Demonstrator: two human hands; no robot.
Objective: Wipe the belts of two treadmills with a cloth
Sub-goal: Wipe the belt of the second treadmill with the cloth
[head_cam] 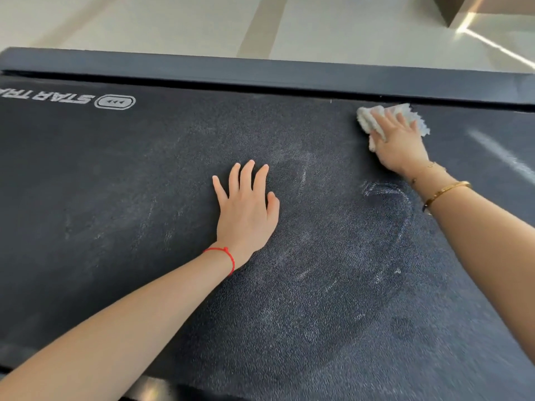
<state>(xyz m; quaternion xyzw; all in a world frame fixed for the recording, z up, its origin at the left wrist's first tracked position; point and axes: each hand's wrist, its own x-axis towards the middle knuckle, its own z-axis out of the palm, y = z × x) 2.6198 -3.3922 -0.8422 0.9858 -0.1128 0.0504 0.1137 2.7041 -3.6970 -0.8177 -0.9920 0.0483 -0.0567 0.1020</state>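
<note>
Now my right hand presses the crumpled white cloth flat-fingered at the belt's far edge, belt running left-right, probably, while my left hand rests open mid-belt

Dark grey belt with pale dusty smears and a white logo; white cloth; red wrist string; gold bangle; cream floor.

Left hand lies flat, fingers spread; right hand reaches forward, palm down.
</note>
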